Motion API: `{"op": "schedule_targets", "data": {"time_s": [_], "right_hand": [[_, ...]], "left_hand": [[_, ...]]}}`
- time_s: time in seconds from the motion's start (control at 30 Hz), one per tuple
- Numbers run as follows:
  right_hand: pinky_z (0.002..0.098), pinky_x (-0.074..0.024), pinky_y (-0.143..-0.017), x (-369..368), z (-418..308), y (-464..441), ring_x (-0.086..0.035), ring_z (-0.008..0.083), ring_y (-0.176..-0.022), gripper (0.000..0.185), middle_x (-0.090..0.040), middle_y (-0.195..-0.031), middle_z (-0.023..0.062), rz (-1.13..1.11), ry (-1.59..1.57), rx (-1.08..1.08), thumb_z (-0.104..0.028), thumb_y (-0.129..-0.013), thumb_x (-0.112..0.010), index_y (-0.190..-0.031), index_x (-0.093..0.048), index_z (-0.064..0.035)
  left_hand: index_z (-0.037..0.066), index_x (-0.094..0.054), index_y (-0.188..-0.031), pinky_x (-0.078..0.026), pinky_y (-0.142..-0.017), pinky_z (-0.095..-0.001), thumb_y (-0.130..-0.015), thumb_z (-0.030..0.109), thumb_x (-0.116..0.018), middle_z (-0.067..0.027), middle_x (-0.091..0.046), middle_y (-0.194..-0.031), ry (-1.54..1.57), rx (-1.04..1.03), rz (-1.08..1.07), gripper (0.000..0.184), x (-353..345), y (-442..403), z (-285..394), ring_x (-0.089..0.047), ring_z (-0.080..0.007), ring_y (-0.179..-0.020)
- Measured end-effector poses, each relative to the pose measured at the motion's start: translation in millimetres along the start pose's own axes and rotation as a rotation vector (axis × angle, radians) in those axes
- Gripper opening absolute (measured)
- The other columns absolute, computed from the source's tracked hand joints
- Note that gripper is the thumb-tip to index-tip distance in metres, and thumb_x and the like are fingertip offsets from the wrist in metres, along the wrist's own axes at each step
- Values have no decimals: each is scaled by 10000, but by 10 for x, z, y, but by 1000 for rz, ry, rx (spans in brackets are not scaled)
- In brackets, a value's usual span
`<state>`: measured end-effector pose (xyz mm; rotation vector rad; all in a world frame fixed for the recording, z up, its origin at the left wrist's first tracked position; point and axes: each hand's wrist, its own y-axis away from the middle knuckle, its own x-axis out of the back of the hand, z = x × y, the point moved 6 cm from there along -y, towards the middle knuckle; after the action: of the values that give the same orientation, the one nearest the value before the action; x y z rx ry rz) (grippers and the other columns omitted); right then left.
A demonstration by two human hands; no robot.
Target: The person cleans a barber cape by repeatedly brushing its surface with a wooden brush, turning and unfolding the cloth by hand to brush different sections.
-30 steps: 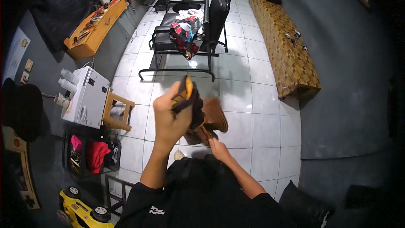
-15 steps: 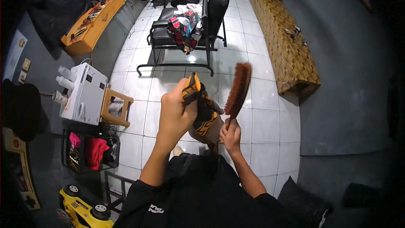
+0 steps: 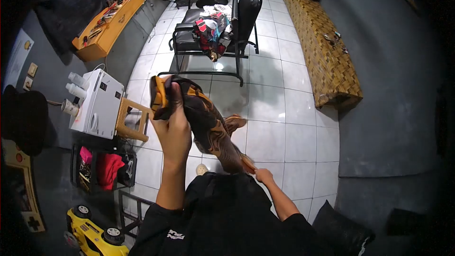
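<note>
My left hand [image 3: 174, 135] is raised in front of me, its fingers closed on the bunched top of a black, orange and brown patterned garment [image 3: 208, 123]. The cloth hangs down at a slant to the right, and a loose flap sticks out on its far side. Low on the right, my right hand [image 3: 264, 176] is wrapped round the handle of a brush [image 3: 248, 163]. Most of the brush is hidden behind the lower part of the cloth; whether its bristles touch the fabric I cannot tell.
Ahead stands a black reclining chair [image 3: 241, 23] with a pile of clothes [image 3: 213, 31] on its seat. A woven bench [image 3: 322, 47] runs along the right wall. To the left are a white cabinet [image 3: 97, 104], a plastic stool [image 3: 132, 118] and a yellow toy car [image 3: 95, 232].
My left hand has moved left with the garment, which is now stretched out at a slant. The brush, upright and in full sight before, has swung down behind the cloth.
</note>
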<state>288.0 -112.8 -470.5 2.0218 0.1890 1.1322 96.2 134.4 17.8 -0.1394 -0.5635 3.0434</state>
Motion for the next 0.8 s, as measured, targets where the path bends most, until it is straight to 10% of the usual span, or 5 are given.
{"op": "schedule_targets", "data": {"time_s": [0.17, 0.33, 0.43, 0.5, 0.8], "right_hand": [[447, -452, -531, 863, -210, 156, -562, 345, -538, 487, -581, -608, 158, 598, -411, 211, -378, -944, -311, -727, -553, -15], [231, -282, -384, 2155, -1595, 1347, -341, 65, -423, 402, -359, -543, -37, 155, -1621, 448, -391, -960, -310, -720, -412, -85], [315, -365, -466, 2245, -1849, 1483, -428, 161, -471, 374, -411, -554, 54, 738, -860, 649, -331, -959, -332, -788, -445, -18], [421, -421, -559, 1949, -1925, 1337, -527, 338, -559, 341, -505, -613, 172, 343, -1175, 502, -284, -937, -369, -806, -485, 9], [507, -435, -757, 227, -241, 318, -560, 441, -853, 522, -601, -889, 264, 57, -48, 37, -400, -924, -308, -881, -616, 19]], "left_hand": [[33, -523, -1000, -380, -771, -203, -757, -128, -385, -24, -507, -938, 178, 167, -311, 322, -236, -55, -139, -473, -83, -827], [16, -543, -922, -397, -677, -188, -892, 143, -555, 10, -535, -787, 141, 333, -438, 131, -501, 198, -258, -489, -52, -746], [-6, -585, -898, -399, -675, -186, -861, 212, -610, -1, -569, -810, 43, 173, -469, 222, -562, 227, -145, -498, -63, -757], [-3, -587, -894, -398, -680, -184, -861, 212, -609, -3, -570, -814, 51, 74, -431, 219, -529, 201, -22, -498, -63, -755], [-26, -616, -890, -415, -735, -219, -852, 171, -614, -49, -574, -870, 241, 59, -239, 201, -139, 49, 27, -535, -113, -806]]}}
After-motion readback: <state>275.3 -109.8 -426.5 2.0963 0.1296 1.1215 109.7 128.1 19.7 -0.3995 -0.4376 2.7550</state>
